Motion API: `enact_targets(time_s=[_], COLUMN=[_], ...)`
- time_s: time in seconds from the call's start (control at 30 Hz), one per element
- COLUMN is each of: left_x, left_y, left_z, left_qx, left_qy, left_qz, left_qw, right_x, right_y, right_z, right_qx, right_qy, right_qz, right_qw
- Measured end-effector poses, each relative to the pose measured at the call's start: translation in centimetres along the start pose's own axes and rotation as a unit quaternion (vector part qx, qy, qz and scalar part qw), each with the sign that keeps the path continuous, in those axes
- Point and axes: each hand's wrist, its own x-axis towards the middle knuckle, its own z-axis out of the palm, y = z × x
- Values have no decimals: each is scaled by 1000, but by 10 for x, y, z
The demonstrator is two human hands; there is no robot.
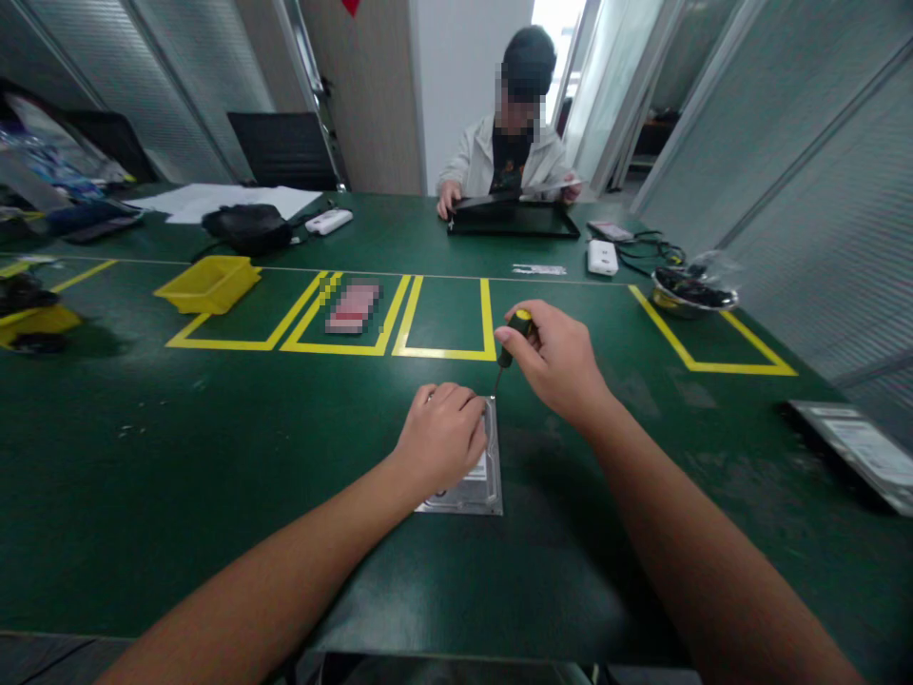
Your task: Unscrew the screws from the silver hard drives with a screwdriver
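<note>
A silver hard drive [492, 490] lies flat on the green table. My left hand [443, 433] lies over its upper left part, fingers curled round it and holding it down, so much of its label is hidden. In my right hand [560, 357] is a screwdriver [506, 358] with a dark green and yellow handle, gripped between thumb and fingers. Its thin shaft points down, and the tip is at the drive's top right corner, by a small screw. Whether the tip sits in the screw head I cannot tell.
Yellow tape outlines cross the table [214, 571]. Beyond are a yellow bin [210, 283], a metal bowl [691, 295] of dark parts and a white device [602, 258]. Another drive [860, 447] lies far right. Opposite, a person [503, 162] handles a black tray [514, 221].
</note>
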Motion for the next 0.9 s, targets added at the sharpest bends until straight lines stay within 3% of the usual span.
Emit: enact_targets(time_s=[0.9], left_x=[0], left_y=[-1], left_z=[2], left_qx=[-8], left_qy=[8], left_qz=[-6], left_qw=[1000], right_x=[-1], right_y=[1], right_z=[-3], right_qx=[11], right_qy=[-32], right_qz=[-42], right_qw=[999])
